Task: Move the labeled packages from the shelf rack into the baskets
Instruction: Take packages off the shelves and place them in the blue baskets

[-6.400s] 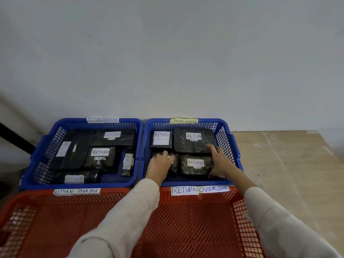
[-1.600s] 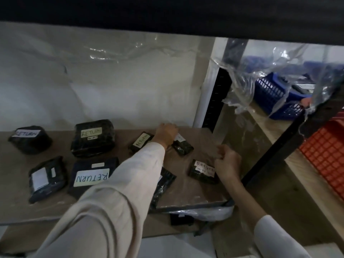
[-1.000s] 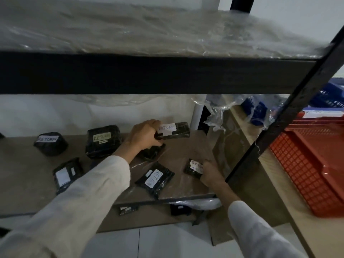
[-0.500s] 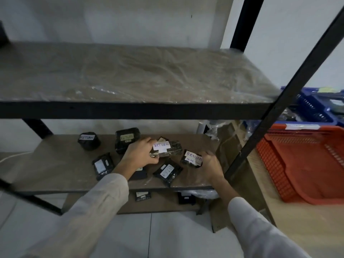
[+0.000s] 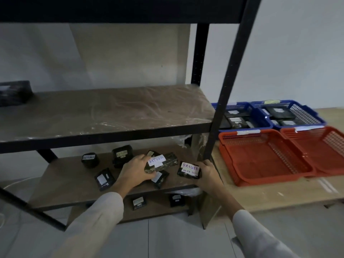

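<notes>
The shelf rack [image 5: 111, 112] fills the view, with red baskets [image 5: 260, 161] and blue baskets [image 5: 305, 116] well right of the right hand [image 5: 208, 174]. Both hands have just drawn back toward the shelf's front edge. The left hand [image 5: 135, 170] wraps a long RETURN package [image 5: 162, 162] and the right grips a small Return package [image 5: 189, 170], so carrying across looks next.

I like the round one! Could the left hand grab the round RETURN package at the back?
Probably not yet: the left hand grips a long RETURN package. The way along the shelf to the round package looks free.
</notes>
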